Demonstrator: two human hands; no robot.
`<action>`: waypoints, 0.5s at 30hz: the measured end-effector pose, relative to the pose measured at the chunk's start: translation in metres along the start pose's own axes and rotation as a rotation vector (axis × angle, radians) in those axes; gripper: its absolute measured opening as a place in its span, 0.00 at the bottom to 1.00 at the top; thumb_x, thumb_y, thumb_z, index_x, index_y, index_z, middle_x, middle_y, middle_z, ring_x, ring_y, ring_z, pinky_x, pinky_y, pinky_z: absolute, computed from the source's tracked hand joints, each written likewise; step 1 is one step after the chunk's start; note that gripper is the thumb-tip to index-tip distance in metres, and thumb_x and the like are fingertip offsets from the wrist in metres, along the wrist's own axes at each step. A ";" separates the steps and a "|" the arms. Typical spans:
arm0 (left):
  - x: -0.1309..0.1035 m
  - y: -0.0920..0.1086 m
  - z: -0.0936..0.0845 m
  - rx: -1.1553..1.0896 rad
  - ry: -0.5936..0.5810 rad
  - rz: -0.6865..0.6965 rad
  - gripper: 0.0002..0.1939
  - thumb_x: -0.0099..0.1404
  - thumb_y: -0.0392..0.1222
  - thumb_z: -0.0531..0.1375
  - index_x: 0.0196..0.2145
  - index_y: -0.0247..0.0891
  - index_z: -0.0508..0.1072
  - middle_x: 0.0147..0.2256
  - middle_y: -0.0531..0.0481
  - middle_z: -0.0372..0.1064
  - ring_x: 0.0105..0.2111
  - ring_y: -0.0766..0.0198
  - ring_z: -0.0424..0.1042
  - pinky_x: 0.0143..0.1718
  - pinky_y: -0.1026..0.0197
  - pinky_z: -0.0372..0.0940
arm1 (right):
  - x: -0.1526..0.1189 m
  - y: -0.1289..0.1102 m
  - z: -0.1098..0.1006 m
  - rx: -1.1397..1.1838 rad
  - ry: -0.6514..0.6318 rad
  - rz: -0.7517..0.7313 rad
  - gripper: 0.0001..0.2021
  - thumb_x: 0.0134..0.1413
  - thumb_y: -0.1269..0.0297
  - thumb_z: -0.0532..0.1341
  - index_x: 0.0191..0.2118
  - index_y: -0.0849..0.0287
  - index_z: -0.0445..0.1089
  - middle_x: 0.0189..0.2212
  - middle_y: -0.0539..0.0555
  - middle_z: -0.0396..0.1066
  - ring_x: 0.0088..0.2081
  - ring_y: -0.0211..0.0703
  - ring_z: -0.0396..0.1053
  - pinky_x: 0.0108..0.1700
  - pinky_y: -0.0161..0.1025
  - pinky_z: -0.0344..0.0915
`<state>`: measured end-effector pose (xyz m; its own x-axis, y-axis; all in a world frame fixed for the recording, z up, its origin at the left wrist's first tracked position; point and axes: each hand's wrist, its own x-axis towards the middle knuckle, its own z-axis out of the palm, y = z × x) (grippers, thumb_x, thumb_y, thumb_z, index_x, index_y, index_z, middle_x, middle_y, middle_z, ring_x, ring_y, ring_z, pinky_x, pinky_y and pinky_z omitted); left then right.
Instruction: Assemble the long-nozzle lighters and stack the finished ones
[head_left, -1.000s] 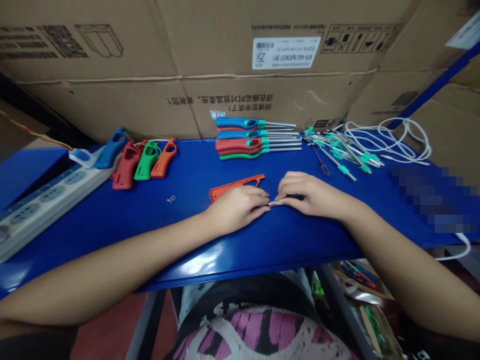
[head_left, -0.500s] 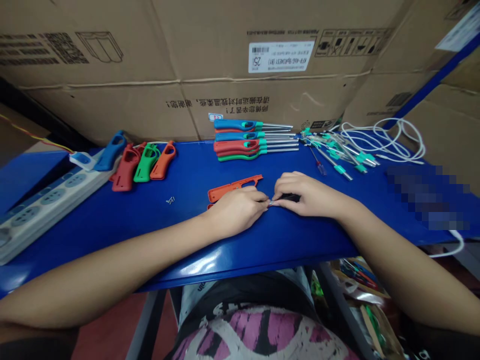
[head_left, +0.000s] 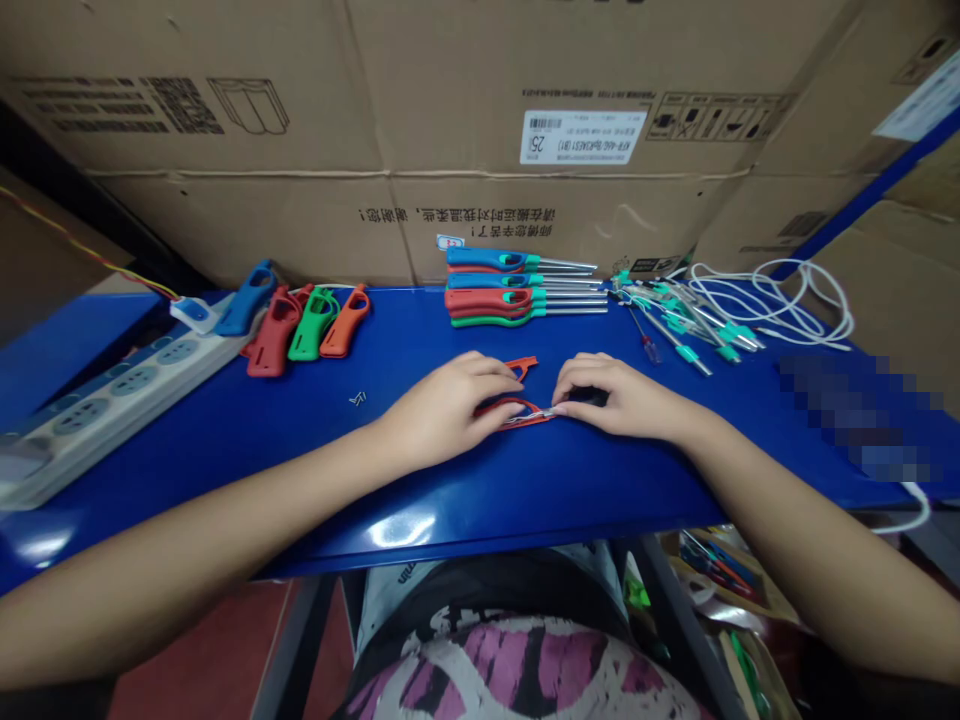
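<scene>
My left hand (head_left: 446, 410) is closed around an orange lighter handle half (head_left: 526, 419), which lies low over the table. Its rear part is hidden under my palm. Thin pale wires or parts show inside the shell. With thumb and forefinger, my right hand (head_left: 626, 397) pinches a small silvery piece (head_left: 549, 411) at the shell's front end; its exact kind is too small to make out. Just behind my left fingers lies the other orange handle half (head_left: 528, 364), partly covered by the hand.
Small screws (head_left: 358, 398) lie left of my hands. Handles, including a green one (head_left: 313, 325), stand beside a power strip (head_left: 135, 380). Behind are stacked lighters (head_left: 495, 299), metal tubes with teal ends (head_left: 686, 350), a screwdriver (head_left: 649, 345) and a white cable (head_left: 776, 268).
My left hand has shifted back from the right fingertips and now grips the rear of the handle half, leaving its front visible. My right hand keeps its pinch. The camera view has shifted slightly.
</scene>
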<state>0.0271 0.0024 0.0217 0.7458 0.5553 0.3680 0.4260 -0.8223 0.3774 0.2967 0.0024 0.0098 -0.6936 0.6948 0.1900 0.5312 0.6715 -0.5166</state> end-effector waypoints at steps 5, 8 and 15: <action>-0.019 -0.003 -0.020 0.006 -0.052 -0.210 0.10 0.70 0.40 0.59 0.38 0.37 0.80 0.34 0.48 0.75 0.34 0.62 0.73 0.36 0.60 0.67 | 0.001 -0.008 0.004 -0.066 0.033 -0.046 0.08 0.65 0.58 0.61 0.40 0.56 0.74 0.39 0.54 0.76 0.43 0.45 0.70 0.50 0.46 0.56; -0.023 0.000 -0.021 -0.068 -0.152 -0.291 0.06 0.68 0.40 0.61 0.39 0.38 0.79 0.35 0.50 0.75 0.33 0.64 0.73 0.33 0.63 0.65 | 0.002 -0.009 0.008 -0.067 0.041 -0.064 0.07 0.65 0.60 0.61 0.38 0.57 0.73 0.37 0.53 0.75 0.42 0.44 0.69 0.48 0.44 0.57; -0.024 0.004 -0.013 -0.158 -0.175 -0.365 0.06 0.66 0.36 0.62 0.40 0.38 0.78 0.35 0.51 0.77 0.31 0.65 0.73 0.34 0.63 0.64 | 0.002 -0.012 0.012 -0.088 0.045 -0.076 0.05 0.66 0.64 0.60 0.40 0.56 0.72 0.39 0.54 0.74 0.43 0.45 0.68 0.49 0.45 0.57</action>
<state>0.0045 -0.0124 0.0257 0.6424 0.7652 0.0424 0.6040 -0.5395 0.5867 0.2833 -0.0075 0.0060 -0.7119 0.6506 0.2643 0.5201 0.7414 -0.4240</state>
